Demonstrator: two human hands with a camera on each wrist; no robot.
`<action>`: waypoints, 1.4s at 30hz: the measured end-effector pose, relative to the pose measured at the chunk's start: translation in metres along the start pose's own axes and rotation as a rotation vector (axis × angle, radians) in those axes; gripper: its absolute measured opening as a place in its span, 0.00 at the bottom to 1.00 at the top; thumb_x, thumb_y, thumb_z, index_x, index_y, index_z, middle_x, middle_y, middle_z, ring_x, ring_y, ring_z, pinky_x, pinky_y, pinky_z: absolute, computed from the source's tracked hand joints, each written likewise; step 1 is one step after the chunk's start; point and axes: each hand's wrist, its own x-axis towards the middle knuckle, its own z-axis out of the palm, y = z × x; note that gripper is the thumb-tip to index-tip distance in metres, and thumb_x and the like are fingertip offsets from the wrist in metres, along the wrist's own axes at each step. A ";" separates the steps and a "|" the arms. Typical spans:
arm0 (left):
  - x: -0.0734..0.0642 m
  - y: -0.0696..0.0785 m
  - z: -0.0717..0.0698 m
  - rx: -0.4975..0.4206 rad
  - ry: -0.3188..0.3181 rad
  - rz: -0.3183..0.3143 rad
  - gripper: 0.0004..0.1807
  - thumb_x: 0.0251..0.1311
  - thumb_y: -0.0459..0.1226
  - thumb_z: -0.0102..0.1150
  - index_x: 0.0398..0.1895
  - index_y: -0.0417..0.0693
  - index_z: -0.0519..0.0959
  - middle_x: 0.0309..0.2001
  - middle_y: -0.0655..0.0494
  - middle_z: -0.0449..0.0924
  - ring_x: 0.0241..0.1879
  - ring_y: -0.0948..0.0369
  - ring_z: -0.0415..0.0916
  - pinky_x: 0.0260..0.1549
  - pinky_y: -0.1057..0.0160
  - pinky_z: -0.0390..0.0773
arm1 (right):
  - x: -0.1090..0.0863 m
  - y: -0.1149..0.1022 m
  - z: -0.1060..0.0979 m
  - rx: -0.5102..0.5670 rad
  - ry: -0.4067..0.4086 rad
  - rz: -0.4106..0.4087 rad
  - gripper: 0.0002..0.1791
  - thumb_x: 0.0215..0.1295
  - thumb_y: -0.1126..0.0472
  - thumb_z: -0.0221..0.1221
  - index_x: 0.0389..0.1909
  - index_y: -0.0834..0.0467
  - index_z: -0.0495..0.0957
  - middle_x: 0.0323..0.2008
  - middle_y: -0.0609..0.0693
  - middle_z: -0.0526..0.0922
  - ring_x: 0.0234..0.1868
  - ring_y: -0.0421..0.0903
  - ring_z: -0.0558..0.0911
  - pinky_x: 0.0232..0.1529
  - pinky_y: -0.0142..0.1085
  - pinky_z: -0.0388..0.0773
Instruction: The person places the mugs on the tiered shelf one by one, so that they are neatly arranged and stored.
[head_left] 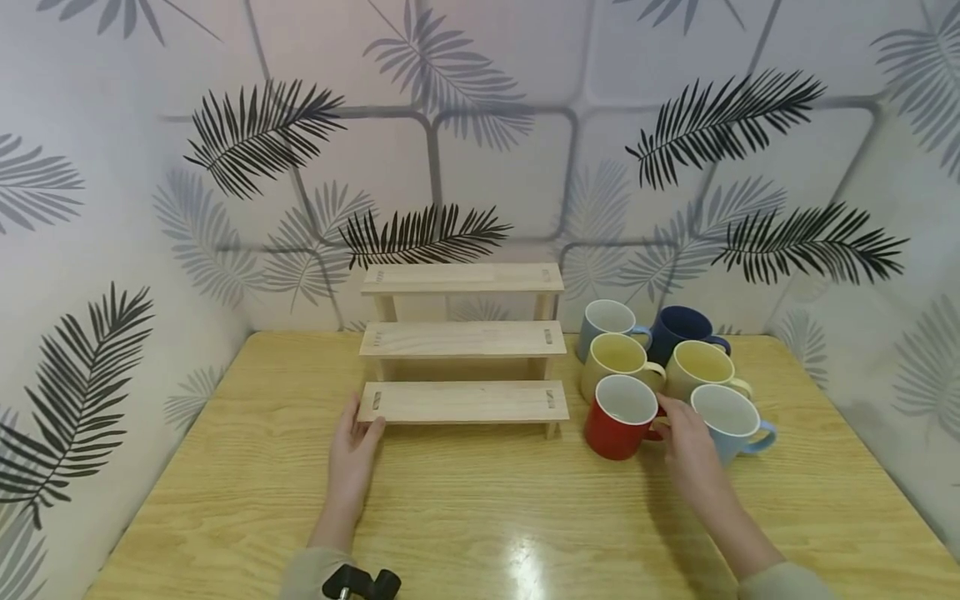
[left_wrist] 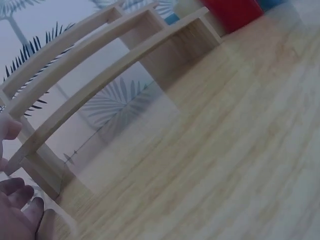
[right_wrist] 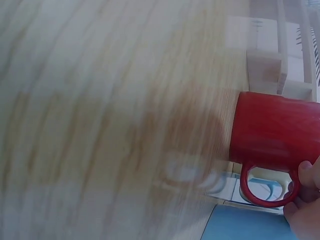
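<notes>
A three-tier wooden shelf stands at the back middle of the table. My left hand holds the left end of its lowest board, with the thumb by the front edge. In the left wrist view, fingers show below that board. To the shelf's right, my right hand pinches the handle of a red mug with a white inside. The right wrist view shows the thumb and fingers at the handle of the red mug. A light blue mug stands just right of that hand.
Behind the red mug are two yellow mugs, another light blue mug and a dark blue mug, grouped closely. A leaf-patterned wall rises behind the wood-grain table. A black clamp-like piece sits at the left sleeve.
</notes>
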 end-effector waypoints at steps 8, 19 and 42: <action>-0.004 -0.001 0.000 0.134 -0.029 0.054 0.37 0.70 0.45 0.50 0.76 0.46 0.46 0.75 0.49 0.43 0.72 0.51 0.47 0.67 0.57 0.55 | -0.004 -0.006 -0.004 0.028 0.011 0.101 0.14 0.56 0.77 0.62 0.44 0.71 0.75 0.37 0.64 0.77 0.41 0.61 0.74 0.44 0.54 0.72; 0.000 -0.018 -0.001 0.260 -0.002 0.110 0.36 0.70 0.49 0.49 0.76 0.50 0.49 0.74 0.51 0.47 0.71 0.54 0.50 0.64 0.61 0.61 | -0.015 -0.004 0.002 0.163 0.046 0.251 0.12 0.53 0.74 0.66 0.39 0.69 0.78 0.36 0.61 0.82 0.37 0.46 0.79 0.37 0.15 0.67; 0.000 -0.018 0.000 0.269 0.017 0.105 0.37 0.68 0.52 0.50 0.76 0.54 0.50 0.74 0.49 0.48 0.70 0.53 0.52 0.63 0.60 0.62 | -0.022 -0.003 0.019 1.066 0.248 0.561 0.13 0.62 0.79 0.55 0.32 0.58 0.80 0.28 0.42 0.82 0.32 0.35 0.78 0.35 0.22 0.76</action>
